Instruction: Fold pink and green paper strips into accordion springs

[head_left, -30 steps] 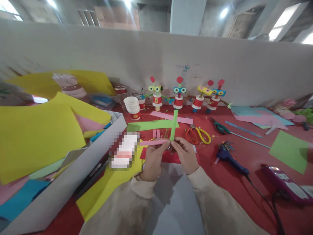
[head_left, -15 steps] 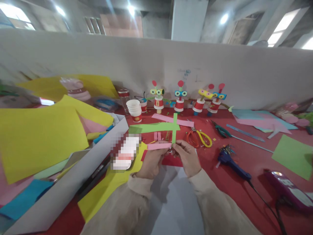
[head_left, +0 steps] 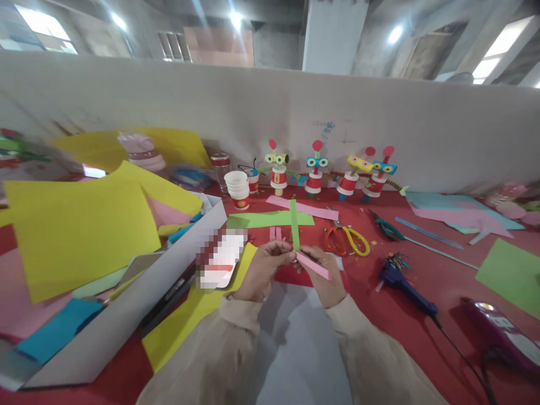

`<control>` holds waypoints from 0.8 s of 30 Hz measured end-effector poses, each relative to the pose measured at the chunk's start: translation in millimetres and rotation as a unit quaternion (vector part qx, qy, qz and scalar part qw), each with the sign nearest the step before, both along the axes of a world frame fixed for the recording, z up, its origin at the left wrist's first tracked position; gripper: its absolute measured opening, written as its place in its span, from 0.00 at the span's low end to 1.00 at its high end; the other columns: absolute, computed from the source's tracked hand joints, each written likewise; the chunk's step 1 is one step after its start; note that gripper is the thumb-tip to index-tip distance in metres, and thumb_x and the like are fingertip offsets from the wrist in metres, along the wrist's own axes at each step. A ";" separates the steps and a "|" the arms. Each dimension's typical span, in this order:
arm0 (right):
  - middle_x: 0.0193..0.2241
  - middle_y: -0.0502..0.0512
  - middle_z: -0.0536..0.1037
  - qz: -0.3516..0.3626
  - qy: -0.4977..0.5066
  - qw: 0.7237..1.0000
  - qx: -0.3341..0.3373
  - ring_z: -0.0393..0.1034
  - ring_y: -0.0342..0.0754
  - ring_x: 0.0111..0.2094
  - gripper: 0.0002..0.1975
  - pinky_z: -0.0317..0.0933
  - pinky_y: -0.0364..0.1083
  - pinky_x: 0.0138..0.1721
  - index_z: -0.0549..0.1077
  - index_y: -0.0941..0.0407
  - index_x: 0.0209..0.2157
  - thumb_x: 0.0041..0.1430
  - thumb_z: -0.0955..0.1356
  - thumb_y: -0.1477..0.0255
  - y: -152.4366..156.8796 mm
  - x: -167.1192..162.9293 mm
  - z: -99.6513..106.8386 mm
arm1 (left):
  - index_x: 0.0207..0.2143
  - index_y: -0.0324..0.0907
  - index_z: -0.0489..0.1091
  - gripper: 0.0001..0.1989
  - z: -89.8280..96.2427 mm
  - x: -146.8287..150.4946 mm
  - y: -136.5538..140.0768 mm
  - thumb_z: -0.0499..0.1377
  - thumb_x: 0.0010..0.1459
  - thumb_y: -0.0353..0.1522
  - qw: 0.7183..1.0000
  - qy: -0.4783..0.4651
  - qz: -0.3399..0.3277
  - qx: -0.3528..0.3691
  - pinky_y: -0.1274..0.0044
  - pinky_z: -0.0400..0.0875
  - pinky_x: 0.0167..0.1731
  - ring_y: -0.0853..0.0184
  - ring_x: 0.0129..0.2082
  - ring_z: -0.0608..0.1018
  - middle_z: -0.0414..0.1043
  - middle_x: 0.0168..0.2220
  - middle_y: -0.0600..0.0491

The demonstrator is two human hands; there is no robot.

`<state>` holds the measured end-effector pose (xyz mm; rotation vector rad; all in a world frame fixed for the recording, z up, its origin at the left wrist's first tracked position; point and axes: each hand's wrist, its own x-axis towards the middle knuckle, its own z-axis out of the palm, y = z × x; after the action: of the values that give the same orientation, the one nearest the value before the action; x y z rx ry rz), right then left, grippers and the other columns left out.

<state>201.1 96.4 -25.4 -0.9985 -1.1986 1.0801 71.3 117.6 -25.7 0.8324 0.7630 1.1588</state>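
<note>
Between my hands are a green paper strip [head_left: 294,225] and a pink paper strip [head_left: 313,265], meeting at their ends. The green one points away from me; the pink one slants to the right across my right hand [head_left: 324,275]. My left hand [head_left: 264,270] pinches the strips at the join, fingers closed. My right hand's fingers are also closed at the join, partly hidden behind the pink strip. Beyond them lie a longer green strip [head_left: 253,219], a longer pink strip [head_left: 312,209] and small folded pink pieces [head_left: 275,233].
Scissors [head_left: 356,242], pliers [head_left: 386,226] and a blue glue gun [head_left: 407,287] lie to the right. Several paper-cup robots [head_left: 313,181] line the wall beside stacked cups [head_left: 238,191]. A white box [head_left: 139,304] with coloured paper stands left, near a blurred phone-like object [head_left: 223,264].
The pink strip has swung from pointing left to pointing right, over my right hand. The green strip now leans slightly left. The view has shifted a little.
</note>
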 end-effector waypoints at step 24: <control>0.21 0.51 0.77 -0.041 0.125 0.988 -0.081 0.70 0.46 0.25 0.09 0.64 0.45 0.30 0.77 0.57 0.26 0.46 0.71 0.66 4.5 0.6 -3.4 | 0.29 0.39 0.74 0.09 5.9 9.6 -4.7 0.67 0.41 0.28 0.996 -0.081 0.004 -0.038 0.81 0.67 0.32 0.74 0.28 0.74 0.74 0.29 0.54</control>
<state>201.7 101.0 -28.8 -0.9930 -0.8714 1.2123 80.9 112.9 -19.8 0.6646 0.6731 1.1826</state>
